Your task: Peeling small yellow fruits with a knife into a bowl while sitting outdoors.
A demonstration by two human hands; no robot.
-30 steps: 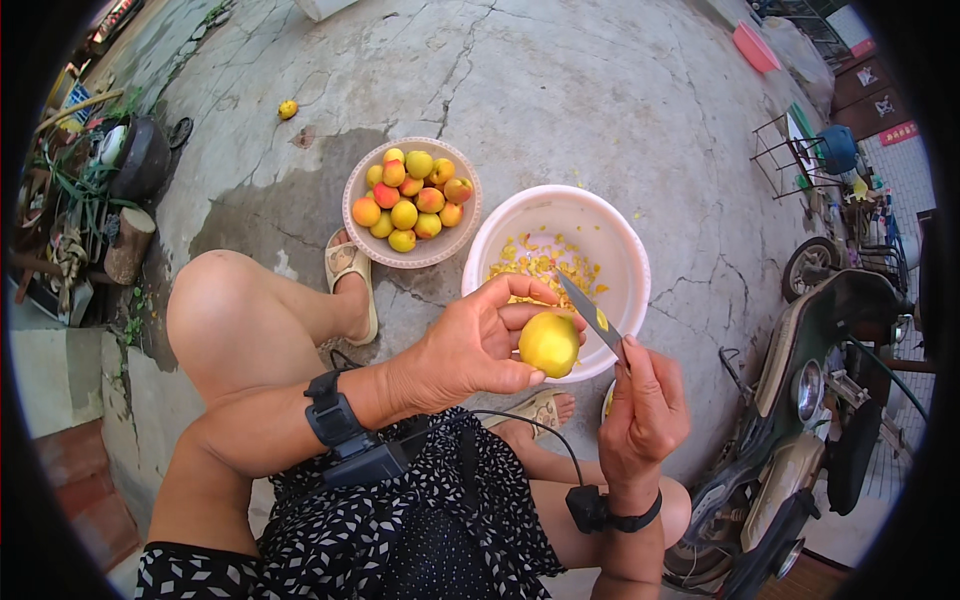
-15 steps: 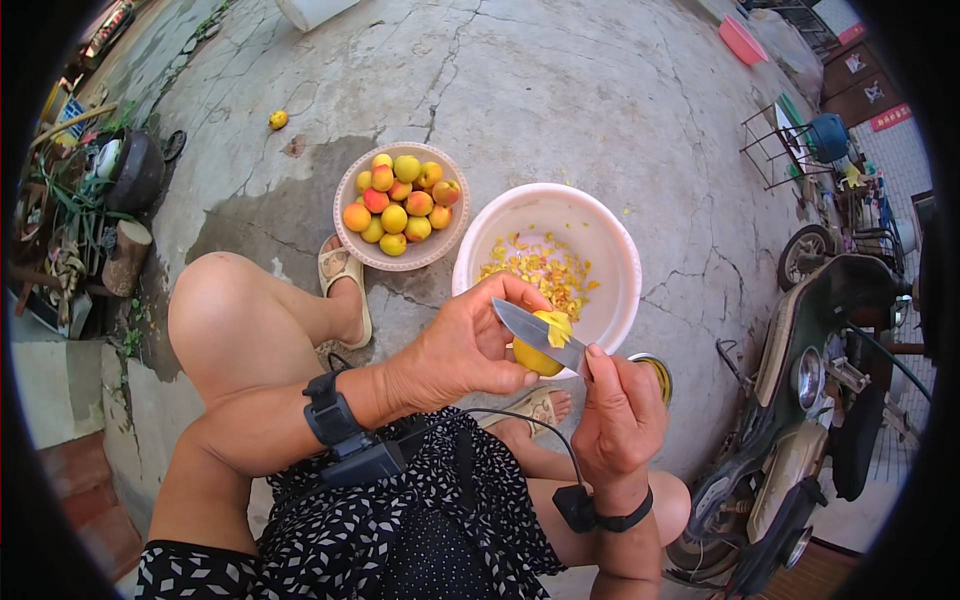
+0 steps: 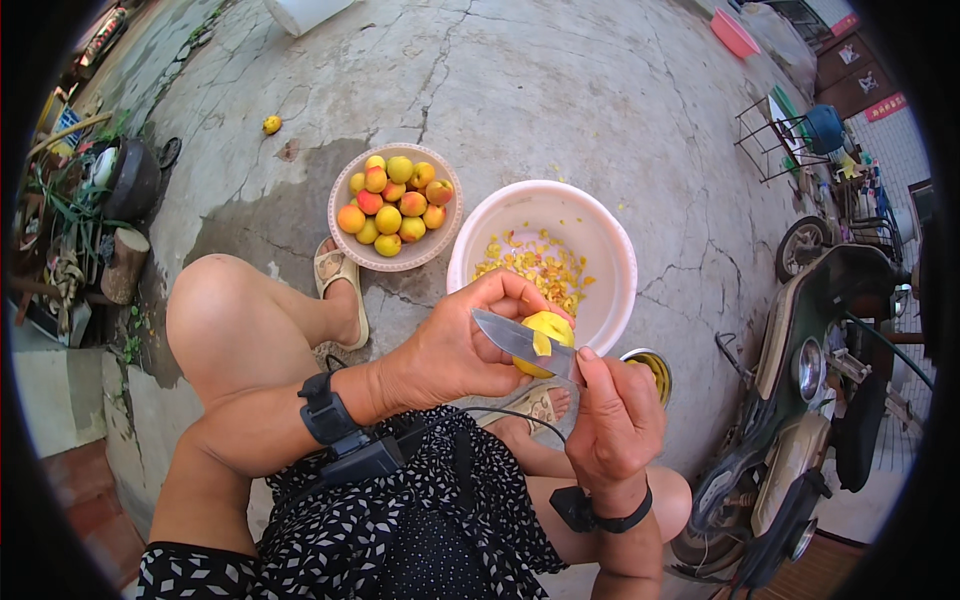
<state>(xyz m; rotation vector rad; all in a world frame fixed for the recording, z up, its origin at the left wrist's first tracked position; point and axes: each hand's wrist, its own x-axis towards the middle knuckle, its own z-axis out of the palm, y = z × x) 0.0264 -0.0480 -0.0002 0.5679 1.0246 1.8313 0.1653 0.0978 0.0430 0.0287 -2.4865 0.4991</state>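
My left hand (image 3: pixel 465 335) is closed round a yellow peach (image 3: pixel 550 325) whose upper side looks peeled. A knife (image 3: pixel 520 341) is in my right hand (image 3: pixel 617 415), its wide grey blade lying across the fruit with the tip toward my left fingers. A bit of yellow peel clings to the blade. The knife's handle is hidden in my right fist. Below and beyond both hands stands a pale pink basin (image 3: pixel 610 240) with many yellow and reddish peel scraps (image 3: pixel 550 265) on its bottom. Left of it, a round basket (image 3: pixel 440 250) holds several yellow-red peaches (image 3: pixel 412 204).
A metal bowl (image 3: pixel 668 377) with yellow pieces sits partly behind my right hand. One peach (image 3: pixel 272 124) lies on the cracked concrete floor (image 3: pixel 560 90). A scooter (image 3: pixel 790 400) is at the right, potted plants and a log (image 3: pixel 126 265) at the left, a pink tub (image 3: pixel 735 35) far right.
The knife blade has shifted slightly left and lower across the peach. The large peel flap on the blade is replaced by a smaller piece, and more bare yellow flesh shows.
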